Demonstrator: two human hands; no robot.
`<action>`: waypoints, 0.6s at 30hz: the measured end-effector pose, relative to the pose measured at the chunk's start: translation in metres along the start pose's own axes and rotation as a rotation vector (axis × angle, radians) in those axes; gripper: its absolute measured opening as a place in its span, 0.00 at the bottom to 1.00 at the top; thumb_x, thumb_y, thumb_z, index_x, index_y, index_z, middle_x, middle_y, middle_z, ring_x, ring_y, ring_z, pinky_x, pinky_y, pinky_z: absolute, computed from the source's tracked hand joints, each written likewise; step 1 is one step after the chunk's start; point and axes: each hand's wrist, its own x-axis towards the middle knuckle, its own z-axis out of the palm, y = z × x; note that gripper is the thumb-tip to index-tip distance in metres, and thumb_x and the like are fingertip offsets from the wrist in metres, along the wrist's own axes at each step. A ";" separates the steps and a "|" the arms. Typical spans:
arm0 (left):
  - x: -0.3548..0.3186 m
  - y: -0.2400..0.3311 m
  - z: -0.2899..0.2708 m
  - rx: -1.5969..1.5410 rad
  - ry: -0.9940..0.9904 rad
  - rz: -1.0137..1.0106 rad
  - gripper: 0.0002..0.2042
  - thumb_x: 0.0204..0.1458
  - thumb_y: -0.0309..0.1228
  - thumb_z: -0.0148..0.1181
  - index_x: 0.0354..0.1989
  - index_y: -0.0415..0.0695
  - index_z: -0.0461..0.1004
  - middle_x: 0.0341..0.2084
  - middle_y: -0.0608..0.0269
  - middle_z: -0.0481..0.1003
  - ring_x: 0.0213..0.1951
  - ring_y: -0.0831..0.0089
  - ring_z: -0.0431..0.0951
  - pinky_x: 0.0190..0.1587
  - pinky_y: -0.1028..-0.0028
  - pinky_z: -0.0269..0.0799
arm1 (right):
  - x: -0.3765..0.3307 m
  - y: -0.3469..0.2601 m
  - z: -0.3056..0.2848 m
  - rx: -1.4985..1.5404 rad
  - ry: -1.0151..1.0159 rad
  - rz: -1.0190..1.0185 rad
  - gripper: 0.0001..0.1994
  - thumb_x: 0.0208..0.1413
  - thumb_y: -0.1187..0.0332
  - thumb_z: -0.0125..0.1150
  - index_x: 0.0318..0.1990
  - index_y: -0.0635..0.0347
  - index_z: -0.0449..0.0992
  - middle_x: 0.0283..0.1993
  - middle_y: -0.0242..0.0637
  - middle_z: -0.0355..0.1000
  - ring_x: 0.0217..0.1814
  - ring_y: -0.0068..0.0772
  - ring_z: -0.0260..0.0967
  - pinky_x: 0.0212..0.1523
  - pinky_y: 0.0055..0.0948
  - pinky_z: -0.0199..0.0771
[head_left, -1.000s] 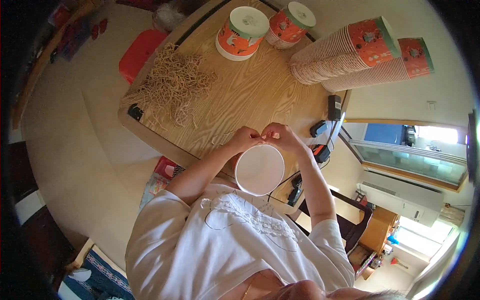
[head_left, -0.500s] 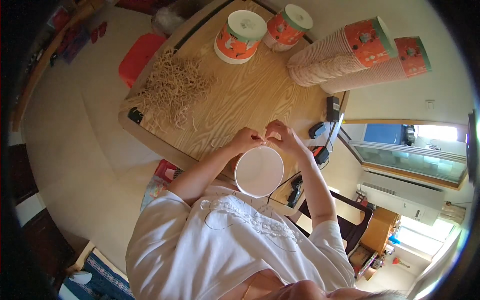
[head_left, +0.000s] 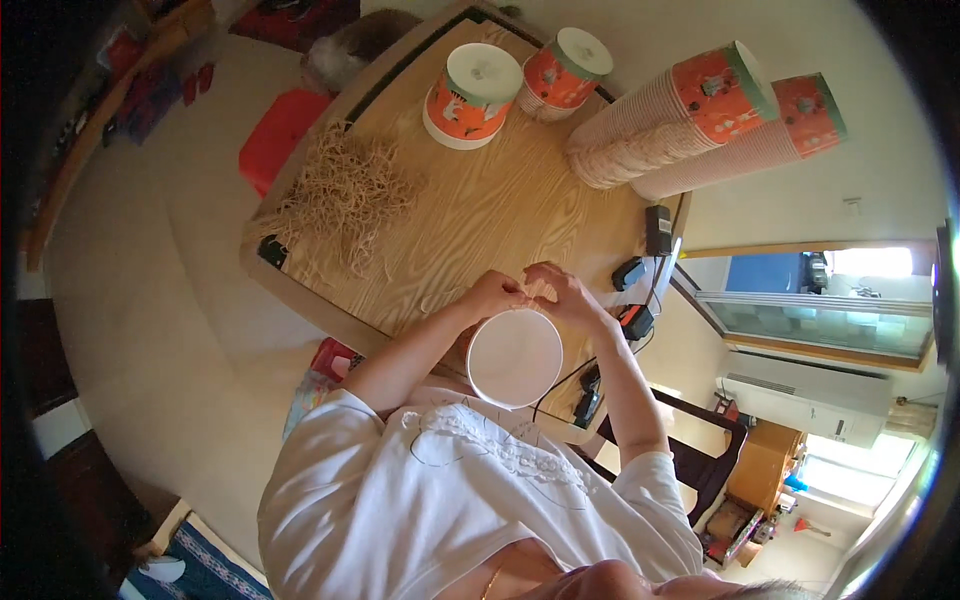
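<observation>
almost nothing has shifted since the earlier frames: both hands stay pinched together at the far rim of the white-lidded paper cup, which sits at the near table edge just in front of the person's chest. left hand and right hand touch fingertip to fingertip above the rim; they seem to pinch something thin there, maybe a rubber band, too small to tell for sure. the grip looks closed on it, not on the cup body.

handling guess: cup is light, thin-walled paper, crushes if squeezed mid-wall, so take it by the rim or base. lid looks flat and smooth, a bit slippery. band, if that's what it is, is soft and stretchy, needs two-point pinch.

containers: two lidded orange cups stand upright at the far table side, contents hidden. two long stacks of empty orange cups lie on their sides, just beside each other. loose heap of tan rubber bands lies left on the bare wood, well apart from the hands.
</observation>
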 end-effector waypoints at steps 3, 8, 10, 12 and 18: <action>0.000 0.006 0.000 0.111 0.057 0.001 0.09 0.41 0.33 0.64 0.26 0.39 0.77 0.20 0.63 0.75 0.24 0.79 0.72 0.29 0.75 0.68 | -0.004 0.004 0.000 0.046 -0.076 0.150 0.05 0.42 0.77 0.60 0.30 0.60 0.73 0.29 0.36 0.70 0.34 0.32 0.69 0.36 0.28 0.70; 0.004 -0.016 0.000 0.086 0.081 0.008 0.09 0.42 0.32 0.63 0.26 0.39 0.77 0.20 0.63 0.76 0.25 0.79 0.73 0.30 0.76 0.69 | -0.017 0.017 -0.006 0.116 -0.116 0.227 0.06 0.43 0.75 0.59 0.31 0.60 0.72 0.30 0.36 0.70 0.31 0.34 0.70 0.32 0.26 0.71; 0.004 -0.018 0.000 0.106 0.086 0.010 0.09 0.42 0.32 0.63 0.27 0.39 0.77 0.21 0.63 0.76 0.25 0.79 0.73 0.30 0.76 0.69 | -0.019 0.020 -0.012 0.140 -0.098 0.261 0.07 0.43 0.75 0.59 0.33 0.59 0.72 0.33 0.37 0.70 0.36 0.36 0.70 0.36 0.29 0.70; 0.003 -0.019 0.002 -0.029 0.069 0.061 0.11 0.41 0.35 0.62 0.25 0.39 0.77 0.18 0.60 0.75 0.22 0.78 0.72 0.27 0.75 0.68 | -0.015 0.014 -0.013 0.059 -0.008 0.109 0.08 0.43 0.75 0.59 0.34 0.58 0.72 0.35 0.38 0.71 0.39 0.37 0.69 0.39 0.31 0.70; 0.007 -0.007 0.001 0.163 0.046 0.029 0.08 0.43 0.32 0.61 0.26 0.38 0.77 0.22 0.62 0.77 0.27 0.79 0.74 0.31 0.76 0.69 | -0.007 0.009 0.000 0.028 -0.060 0.022 0.09 0.42 0.74 0.62 0.34 0.58 0.73 0.36 0.38 0.71 0.41 0.38 0.68 0.41 0.32 0.69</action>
